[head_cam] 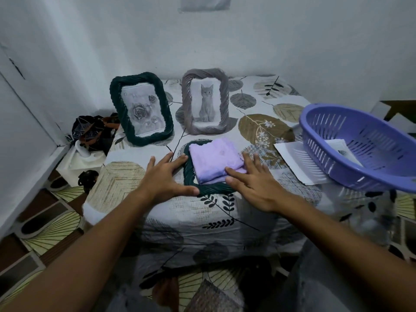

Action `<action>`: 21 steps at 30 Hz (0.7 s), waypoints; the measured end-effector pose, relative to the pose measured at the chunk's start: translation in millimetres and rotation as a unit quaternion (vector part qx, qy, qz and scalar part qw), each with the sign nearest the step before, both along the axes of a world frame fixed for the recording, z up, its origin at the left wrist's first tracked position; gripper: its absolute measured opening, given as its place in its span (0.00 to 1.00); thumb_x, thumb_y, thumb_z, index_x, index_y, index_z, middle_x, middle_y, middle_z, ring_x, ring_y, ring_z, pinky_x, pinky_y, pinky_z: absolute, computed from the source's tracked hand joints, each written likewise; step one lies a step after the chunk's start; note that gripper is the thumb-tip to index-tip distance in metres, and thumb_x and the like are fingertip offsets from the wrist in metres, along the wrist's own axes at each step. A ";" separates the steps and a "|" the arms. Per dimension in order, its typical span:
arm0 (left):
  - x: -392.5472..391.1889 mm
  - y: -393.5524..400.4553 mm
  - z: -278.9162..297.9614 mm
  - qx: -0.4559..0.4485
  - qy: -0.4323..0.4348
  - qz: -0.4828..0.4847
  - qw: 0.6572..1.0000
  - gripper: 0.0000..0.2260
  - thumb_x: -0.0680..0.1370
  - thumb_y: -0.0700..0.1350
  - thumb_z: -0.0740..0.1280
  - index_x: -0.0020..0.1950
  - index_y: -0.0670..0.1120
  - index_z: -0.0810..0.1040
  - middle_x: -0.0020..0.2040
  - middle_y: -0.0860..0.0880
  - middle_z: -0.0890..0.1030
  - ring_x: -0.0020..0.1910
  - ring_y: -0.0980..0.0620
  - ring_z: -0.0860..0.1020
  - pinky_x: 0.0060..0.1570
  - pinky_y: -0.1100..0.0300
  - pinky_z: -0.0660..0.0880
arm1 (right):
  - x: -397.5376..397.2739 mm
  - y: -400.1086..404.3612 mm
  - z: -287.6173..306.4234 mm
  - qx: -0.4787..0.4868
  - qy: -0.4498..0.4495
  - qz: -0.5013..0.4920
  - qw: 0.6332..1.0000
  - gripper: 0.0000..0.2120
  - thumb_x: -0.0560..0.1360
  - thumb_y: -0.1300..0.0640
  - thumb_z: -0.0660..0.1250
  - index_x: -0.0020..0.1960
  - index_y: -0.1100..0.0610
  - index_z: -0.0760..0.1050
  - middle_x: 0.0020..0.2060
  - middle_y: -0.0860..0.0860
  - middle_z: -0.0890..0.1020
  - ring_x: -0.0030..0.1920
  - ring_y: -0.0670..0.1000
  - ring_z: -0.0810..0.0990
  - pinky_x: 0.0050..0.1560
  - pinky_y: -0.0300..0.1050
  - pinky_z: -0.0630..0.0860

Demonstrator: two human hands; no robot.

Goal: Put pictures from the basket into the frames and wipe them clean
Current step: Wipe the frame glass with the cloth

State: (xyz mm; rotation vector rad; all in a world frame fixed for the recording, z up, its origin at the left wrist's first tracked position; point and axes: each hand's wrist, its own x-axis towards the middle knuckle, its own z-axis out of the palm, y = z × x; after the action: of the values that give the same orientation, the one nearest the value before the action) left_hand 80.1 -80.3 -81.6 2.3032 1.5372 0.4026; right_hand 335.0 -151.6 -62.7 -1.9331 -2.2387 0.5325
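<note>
White walls close in on a low surface draped in a leaf-patterned sheet (258,129), where a dark green frame (191,176) is laid flat near the front edge. It is steadied by the left hand (165,176), whose fingers are spread and nearly straight along the frame's left side while the thumb is pressed against its lower edge. A folded lilac cloth (215,159) is spread over the middle of the frame, and the right hand (252,181) is laid flat and relaxed on the cloth's lower right corner, fingers extended.

Behind the flat frame, two frames are stood upright side by side, slightly apart. A picture of roses is held in the dark green upright frame (140,109) on the left; a picture of a seated kitten is shown in the grey upright frame (206,104) on the right. To the right, a purple slotted basket (358,145) is seen tilted, with a sheet of paper (299,163) spread partly beneath it and a printed picture (344,150) lying inside. A dark bag (93,131) is slumped on the floor by the left wall.
</note>
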 end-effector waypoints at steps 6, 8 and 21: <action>-0.7 3.9 -5.1 0.008 0.013 0.001 1.000 0.59 0.51 0.84 0.57 0.77 0.56 0.58 0.78 0.46 0.57 0.78 0.52 0.51 0.75 0.44 0.40 | -28.7 -10.9 -3.2 0.022 -0.013 -0.053 0.998 0.41 0.70 0.27 0.39 0.77 0.45 0.53 0.75 0.57 0.33 0.72 0.59 0.26 0.72 0.64 0.33; -0.4 2.5 -3.9 0.009 0.013 0.001 1.000 0.59 0.51 0.84 0.57 0.77 0.56 0.58 0.78 0.47 0.58 0.78 0.52 0.51 0.75 0.45 0.40 | -36.4 -21.6 -5.7 0.019 -0.001 -0.080 0.997 0.43 0.67 0.25 0.38 0.77 0.44 0.53 0.75 0.57 0.32 0.72 0.59 0.25 0.71 0.64 0.32; 0.9 0.3 -0.7 0.017 0.022 -0.012 1.000 0.62 0.49 0.85 0.54 0.77 0.53 0.60 0.77 0.49 0.60 0.77 0.52 0.52 0.75 0.42 0.42 | -64.4 -29.3 -6.2 -0.005 0.058 -0.221 0.974 0.38 0.73 0.26 0.44 0.76 0.44 0.58 0.74 0.60 0.31 0.70 0.61 0.22 0.67 0.69 0.28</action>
State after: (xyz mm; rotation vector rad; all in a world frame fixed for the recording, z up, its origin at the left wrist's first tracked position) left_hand 81.0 -80.0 -82.3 2.3689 1.5316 0.3777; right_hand 270.6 -180.9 -68.9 -2.2445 -1.6619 0.5700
